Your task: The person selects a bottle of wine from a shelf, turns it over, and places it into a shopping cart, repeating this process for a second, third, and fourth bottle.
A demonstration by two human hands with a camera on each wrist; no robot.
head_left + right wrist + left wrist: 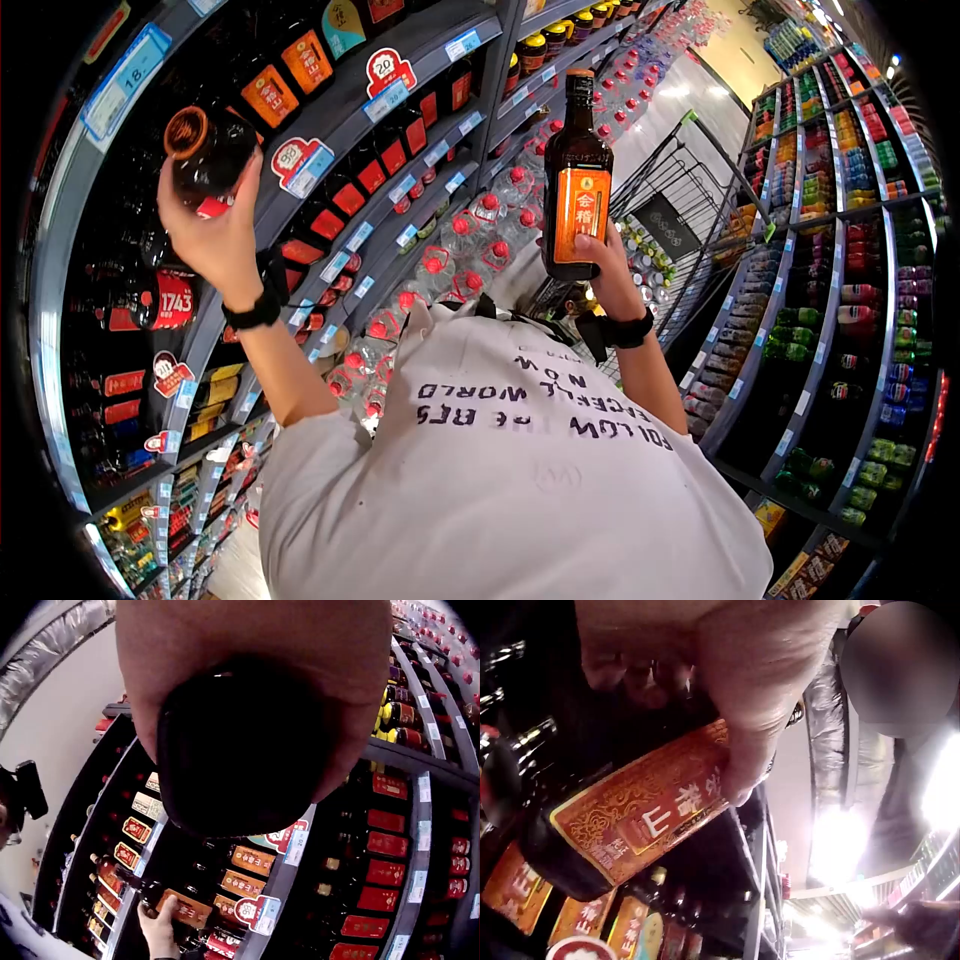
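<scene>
A: Entry. Which step is in hand?

B: Judging from the head view, the person is taking dark bottles off the shelf (330, 120). The left hand (215, 235) is gripping one bottle (205, 150) up at the shelf face, tilted so its round base is facing the camera. The right hand (605, 265) is holding a second bottle (577, 175) upright by its lower end, in front of the chest and above the shopping cart (680, 215).

A: State of the fingers?

B: Left: clenched round the bottle body; in the left wrist view the thumb is lying across the orange label (641, 814). Right: fingers are wrapping the base, grasping it; the right wrist view is showing mostly the dark bottle bottom (240, 742) filling the palm.

A: Materials and shapes?

B: Both bottles are looking like dark, glossy glass, cylindrical with a narrow neck. The upright one is carrying an orange rectangular label and a dark cap. The label in the left wrist view has gold patterning and white characters, smooth paper by the look of it. Shelves are grey with price tags (305, 165) along the edges; rows of similar bottles are standing behind.

A: What is the next move calling for?

B: My judgement: the cart is sitting just below the right hand, so lowering that bottle needs a firm hold on slick glass and a steady, upright descent past the wire rim. The left bottle is needing clearance from its shelf neighbours.
</scene>
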